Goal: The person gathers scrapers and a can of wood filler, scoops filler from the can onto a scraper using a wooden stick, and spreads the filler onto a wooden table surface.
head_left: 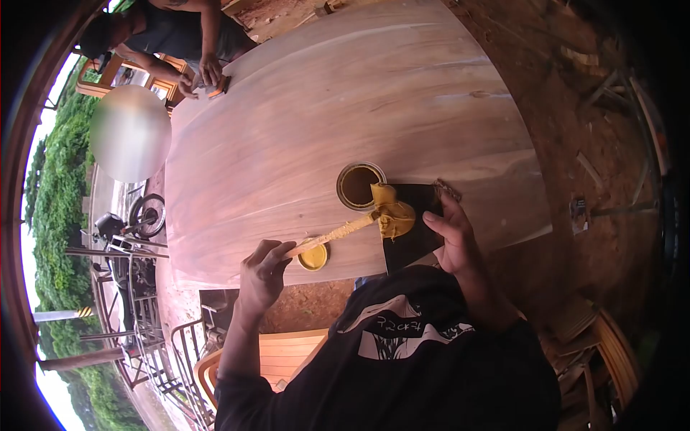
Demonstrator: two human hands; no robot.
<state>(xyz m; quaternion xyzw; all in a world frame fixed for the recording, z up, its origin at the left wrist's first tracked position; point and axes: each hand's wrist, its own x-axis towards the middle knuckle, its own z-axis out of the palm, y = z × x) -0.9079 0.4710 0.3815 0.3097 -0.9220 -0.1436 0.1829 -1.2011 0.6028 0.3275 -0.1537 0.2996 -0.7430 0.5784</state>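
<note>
My left hand (264,276) is closed around a wooden stick (338,233) coated with yellow paste. The stick's far end touches a mound of yellow putty (392,214) on a dark flat plate (413,248). My right hand (454,233) grips that plate by its edge, thumb on top. Just behind the plate, an open can (361,187) stands on the wooden panel (287,144), its inside brownish-yellow. A round lid (314,256) smeared with yellow lies below the stick, close to the panel's near edge.
At the panel's far left corner, another person (180,36) presses a small orange-and-dark block (218,88) on the surface. A motorcycle (133,223) and metal frames (187,359) stand to the left. Wood furniture (287,355) is below the near edge, with scraps (589,169) on the ground at right.
</note>
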